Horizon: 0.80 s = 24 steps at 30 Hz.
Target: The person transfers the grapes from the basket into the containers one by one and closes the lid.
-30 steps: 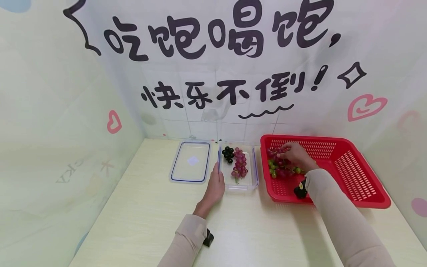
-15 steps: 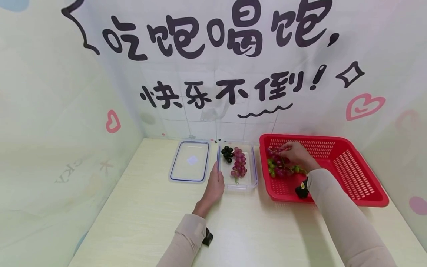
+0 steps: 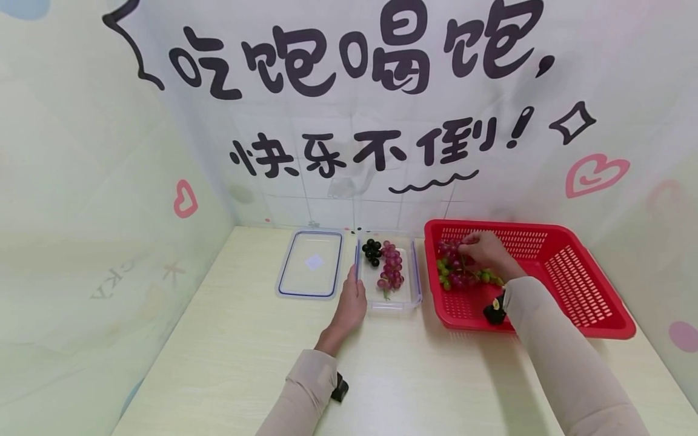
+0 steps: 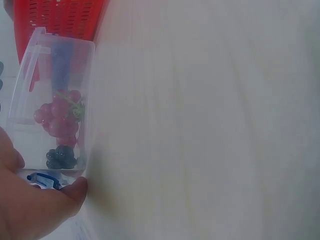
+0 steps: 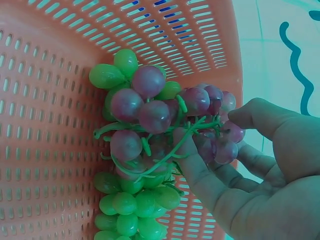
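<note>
My left hand (image 3: 351,303) rests along the left side of a clear lidless plastic box (image 3: 400,306), fingers extended. Inside that box lie a small bunch of black grapes (image 3: 372,252) and a longer bunch of reddish-purple grapes (image 3: 391,269). The left wrist view shows the thumb and a finger at the box's end wall. Over in the red basket (image 3: 551,281), my right hand (image 3: 488,251) holds another bunch of purple grapes (image 5: 152,116) between thumb and fingers. Green grapes (image 5: 135,205) lie under and beside that bunch. Some fingertips are hidden behind the fruit.
A clear lid with a blue seal (image 3: 311,264) lies flat on the pale table (image 3: 245,363), left of the box. Behind stands a printed wall sheet (image 3: 327,206). The basket's raised rim stands just right of the box.
The right hand has shifted very slightly within the basket, its fingers still at the purple grapes. The left hand and the box have stayed in place.
</note>
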Tool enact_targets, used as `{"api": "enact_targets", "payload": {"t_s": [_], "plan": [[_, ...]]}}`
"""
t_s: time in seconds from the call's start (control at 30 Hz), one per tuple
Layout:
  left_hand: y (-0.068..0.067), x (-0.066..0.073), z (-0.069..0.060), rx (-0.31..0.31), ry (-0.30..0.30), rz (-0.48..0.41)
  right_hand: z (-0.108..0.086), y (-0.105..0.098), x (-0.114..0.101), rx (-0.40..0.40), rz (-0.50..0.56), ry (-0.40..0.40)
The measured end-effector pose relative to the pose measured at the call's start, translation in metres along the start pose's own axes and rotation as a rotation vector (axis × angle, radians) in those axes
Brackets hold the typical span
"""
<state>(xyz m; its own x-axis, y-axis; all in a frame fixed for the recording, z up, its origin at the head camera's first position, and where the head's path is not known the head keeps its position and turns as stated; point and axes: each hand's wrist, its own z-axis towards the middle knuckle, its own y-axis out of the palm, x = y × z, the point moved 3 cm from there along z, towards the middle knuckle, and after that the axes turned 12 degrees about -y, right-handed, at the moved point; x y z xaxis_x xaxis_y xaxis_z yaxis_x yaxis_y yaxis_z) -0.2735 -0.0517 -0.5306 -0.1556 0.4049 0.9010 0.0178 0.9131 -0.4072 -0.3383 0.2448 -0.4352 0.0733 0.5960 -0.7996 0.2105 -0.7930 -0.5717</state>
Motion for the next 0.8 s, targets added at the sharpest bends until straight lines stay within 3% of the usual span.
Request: {"api": "enact_targets", "payload": {"t_s": [0.53, 0.8], "plan": [[0.0, 0.001, -0.002, 0.001, -0.005, 0.004, -0.001, -0.007, -0.009, 0.08, 0.061, 0.0], [0.0, 0.0, -0.001, 0.002, 0.0, 0.003, -0.001, -0.008, -0.016, 0.072, 0.093, -0.002]]}}
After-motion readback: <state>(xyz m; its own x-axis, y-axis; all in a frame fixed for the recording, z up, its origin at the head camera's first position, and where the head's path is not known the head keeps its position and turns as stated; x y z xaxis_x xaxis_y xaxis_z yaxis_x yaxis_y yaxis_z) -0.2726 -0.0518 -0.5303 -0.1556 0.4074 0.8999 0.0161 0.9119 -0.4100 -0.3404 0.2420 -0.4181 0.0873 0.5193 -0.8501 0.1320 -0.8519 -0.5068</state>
